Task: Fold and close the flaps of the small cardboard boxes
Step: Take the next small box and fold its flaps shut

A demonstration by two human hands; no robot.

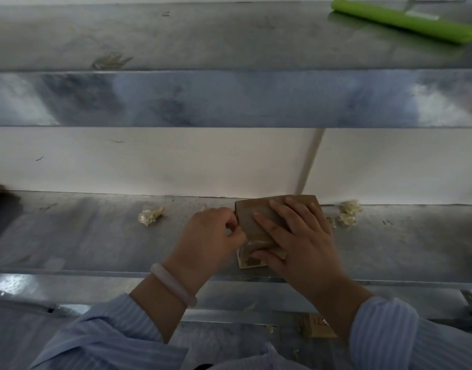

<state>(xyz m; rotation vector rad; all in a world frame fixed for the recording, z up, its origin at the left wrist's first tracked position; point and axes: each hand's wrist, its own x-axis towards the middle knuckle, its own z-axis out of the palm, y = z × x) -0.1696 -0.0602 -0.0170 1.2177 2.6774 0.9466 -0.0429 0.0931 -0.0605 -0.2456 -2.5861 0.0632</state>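
With the right hand [296, 233] pressed flat, fingers spread, on the small cardboard box [259, 222] by the worktop's [96, 236] back edge, the left hand's [211, 233] pinching fingers could lose the side flap, which might spring open.

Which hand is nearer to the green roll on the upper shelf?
The right hand: it lies on the cardboard box, below the green roll. The left hand is further left.

Nothing reads cleanly here: dark print on the small cardboard box [249, 260] at six o'clock is a blur, and red marks on the cardboard piece [319, 325] below the bench are too smeared.
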